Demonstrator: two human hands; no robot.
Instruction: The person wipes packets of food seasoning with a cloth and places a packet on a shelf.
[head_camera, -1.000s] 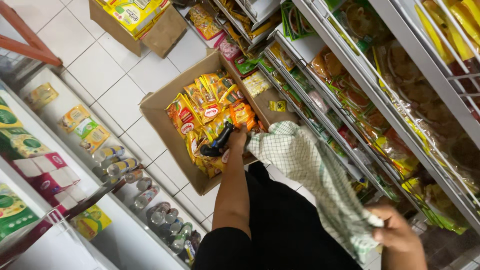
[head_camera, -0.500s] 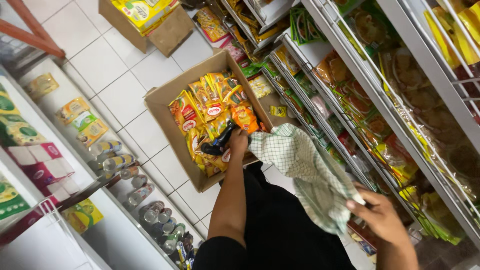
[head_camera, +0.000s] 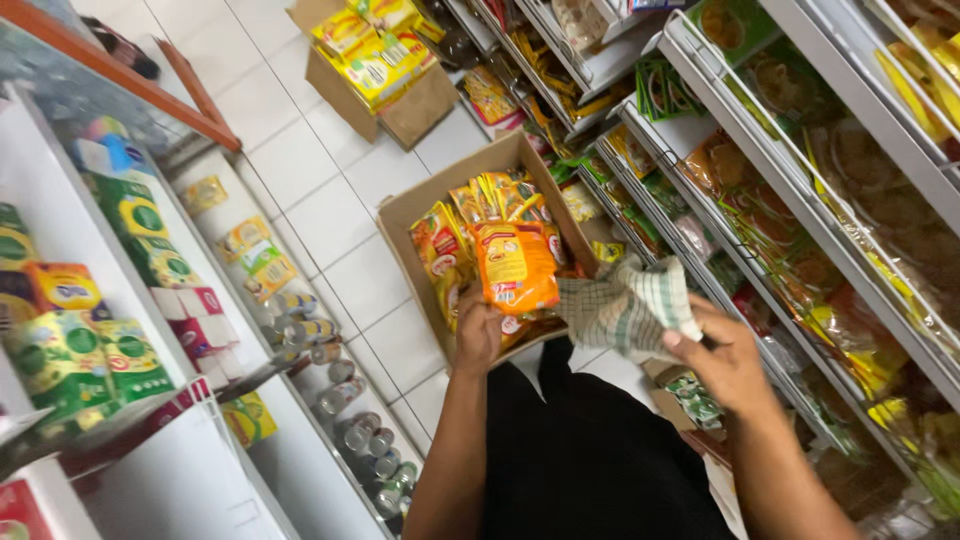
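Two hands are at work over the open box (head_camera: 400, 215). Nearest, the right hand (head_camera: 725, 360) is closed on a bunched checked cloth (head_camera: 625, 305), which trails leftward toward the packet. The left hand (head_camera: 478, 332) grips the lower end of an orange packet (head_camera: 516, 266), fingers wrapped round it; the packet's long axis runs up and away from that hand, above the yellow packets (head_camera: 445, 245) standing in the box. Beyond, another box (head_camera: 415, 105) sits on the tiled floor (head_camera: 300, 170)

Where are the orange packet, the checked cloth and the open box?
orange packet (head_camera: 517, 268), head view, middle of its front.
checked cloth (head_camera: 625, 305), head view, bunched middle.
open box (head_camera: 398, 215), head view, left cardboard flap.
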